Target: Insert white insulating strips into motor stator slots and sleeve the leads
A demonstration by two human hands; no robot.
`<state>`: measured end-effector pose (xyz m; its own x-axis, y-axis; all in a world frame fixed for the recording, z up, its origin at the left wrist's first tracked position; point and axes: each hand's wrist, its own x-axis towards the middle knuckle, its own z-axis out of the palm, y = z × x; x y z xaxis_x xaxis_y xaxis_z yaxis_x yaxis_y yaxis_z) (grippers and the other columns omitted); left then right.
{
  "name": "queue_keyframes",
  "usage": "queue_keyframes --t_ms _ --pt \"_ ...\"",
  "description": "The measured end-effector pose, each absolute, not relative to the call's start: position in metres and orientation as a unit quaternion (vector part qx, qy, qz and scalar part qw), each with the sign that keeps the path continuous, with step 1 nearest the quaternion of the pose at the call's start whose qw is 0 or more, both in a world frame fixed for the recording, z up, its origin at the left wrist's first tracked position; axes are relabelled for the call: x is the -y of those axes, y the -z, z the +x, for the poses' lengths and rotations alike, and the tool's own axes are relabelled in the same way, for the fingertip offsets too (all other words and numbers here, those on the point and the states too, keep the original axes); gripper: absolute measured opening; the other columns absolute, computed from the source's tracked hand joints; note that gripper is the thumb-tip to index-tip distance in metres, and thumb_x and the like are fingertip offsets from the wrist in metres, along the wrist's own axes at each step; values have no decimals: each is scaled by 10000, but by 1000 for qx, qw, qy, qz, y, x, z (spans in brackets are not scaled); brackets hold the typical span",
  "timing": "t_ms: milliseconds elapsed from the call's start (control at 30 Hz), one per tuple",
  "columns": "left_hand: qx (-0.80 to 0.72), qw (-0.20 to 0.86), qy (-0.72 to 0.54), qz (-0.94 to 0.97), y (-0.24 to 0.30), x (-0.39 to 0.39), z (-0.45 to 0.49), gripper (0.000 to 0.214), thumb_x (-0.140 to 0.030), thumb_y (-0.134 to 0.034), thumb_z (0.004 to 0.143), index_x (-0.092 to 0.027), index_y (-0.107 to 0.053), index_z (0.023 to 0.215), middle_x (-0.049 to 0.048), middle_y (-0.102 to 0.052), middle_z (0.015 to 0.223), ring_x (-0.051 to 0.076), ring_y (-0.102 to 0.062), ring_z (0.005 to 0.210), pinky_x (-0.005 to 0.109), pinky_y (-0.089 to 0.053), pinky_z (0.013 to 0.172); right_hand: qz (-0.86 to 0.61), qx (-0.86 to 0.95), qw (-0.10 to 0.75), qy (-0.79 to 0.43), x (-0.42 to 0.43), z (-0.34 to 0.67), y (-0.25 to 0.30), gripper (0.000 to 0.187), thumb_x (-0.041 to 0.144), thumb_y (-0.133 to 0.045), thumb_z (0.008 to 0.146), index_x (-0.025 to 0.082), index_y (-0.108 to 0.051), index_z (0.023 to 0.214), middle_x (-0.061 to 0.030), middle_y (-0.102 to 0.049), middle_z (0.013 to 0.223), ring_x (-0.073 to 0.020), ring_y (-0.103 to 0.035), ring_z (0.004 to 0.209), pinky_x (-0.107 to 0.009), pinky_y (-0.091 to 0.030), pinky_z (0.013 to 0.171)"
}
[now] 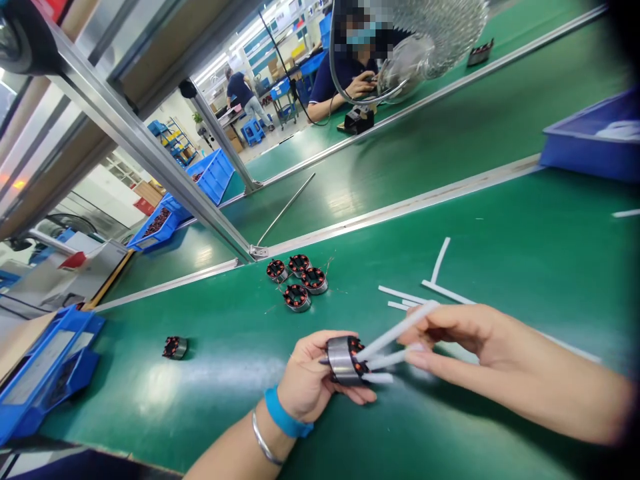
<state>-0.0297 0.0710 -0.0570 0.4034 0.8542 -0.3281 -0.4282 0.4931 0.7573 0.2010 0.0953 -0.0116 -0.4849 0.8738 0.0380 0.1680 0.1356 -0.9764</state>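
My left hand (310, 373) is closed round a motor stator (343, 361), a steel ring with copper windings and black insulation, held on its side. White sleeving tubes (379, 378) stick out from its right face. With thumb and fingers, my right hand (460, 340) pinches a white tube (397, 331) that reaches to the stator; another tube runs to the thumb tip. Behind my hands a cluster of several stators (297, 298) stands on the green bench, some with thin wires sticking out. A single stator (175, 347) lies to the left.
Loose white tubes (447, 292) lie beyond my right hand. A blue bin (590, 143) stands at the right, and blue bins (55, 373) at the left. An aluminium post (150, 147) rises at the bench divider. Across it, a co-worker (345, 73) sits behind a clear duct (430, 40).
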Motion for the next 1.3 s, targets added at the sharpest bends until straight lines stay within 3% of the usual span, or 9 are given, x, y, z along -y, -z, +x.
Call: queue_keyframes --t_ms 267,467,533,667,767,1100,1233,1300 --pt "-368 797 -376 296 45 -63 -21 597 -213 -842 588 -162 -687 1162 104 -761 920 259 -761 727 238 -601 589 -451 627 356 -526 -90 172 35 221 406 -657 710 210 -624 614 -13 -612 576 -170 -560 568 -285 -460 555" --pt "-425 732 -393 359 55 -59 -15 853 -614 -822 593 -93 -601 1231 111 -695 851 169 -697 577 228 -541 505 -459 618 324 -550 -91 173 47 241 439 -709 655 226 -618 590 -21 -632 546 -195 -578 535 -305 -474 522" --pt "-447 706 -394 383 53 -58 -14 747 -602 -808 606 -71 -648 1108 76 -663 772 120 -634 525 210 -505 485 -443 620 301 -573 -91 174 52 256 459 -740 664 228 -634 637 -30 -653 597 -206 -604 566 -306 -497 534" --pt "-491 649 -413 409 42 -56 -11 285 -290 -796 624 -97 -654 778 -13 -569 601 57 -502 495 172 -408 487 -397 665 319 -546 -92 176 64 284 507 -767 674 227 -721 680 -76 -686 785 -244 -660 738 -325 -556 662" --pt "-498 657 -418 381 38 -58 -9 156 -139 -733 600 -122 -616 703 -23 -572 588 68 -507 518 186 -398 510 -390 681 345 -516 -92 180 71 301 524 -748 709 228 -736 654 -85 -680 820 -243 -658 772 -331 -564 716" --pt "-473 695 -407 357 47 -58 -10 228 -59 -668 564 -120 -641 782 0 -657 640 103 -600 537 198 -468 528 -414 694 308 -502 -85 167 42 368 438 -697 761 212 -523 530 -38 -657 695 -176 -608 629 -310 -516 620" --pt "-443 724 -419 323 35 -60 -15 345 -157 -767 562 -148 -591 858 7 -695 681 136 -636 491 264 -555 493 -411 694 293 -513 -100 187 16 286 443 -748 695 206 -593 653 -54 -702 806 -195 -654 724 -339 -556 707" --pt "-456 711 -429 319 27 -62 -19 341 -194 -796 571 -144 -584 833 20 -701 675 145 -646 488 252 -552 461 -453 705 289 -463 -110 220 3 289 466 -762 679 206 -642 714 -62 -702 808 -208 -660 749 -349 -558 743"
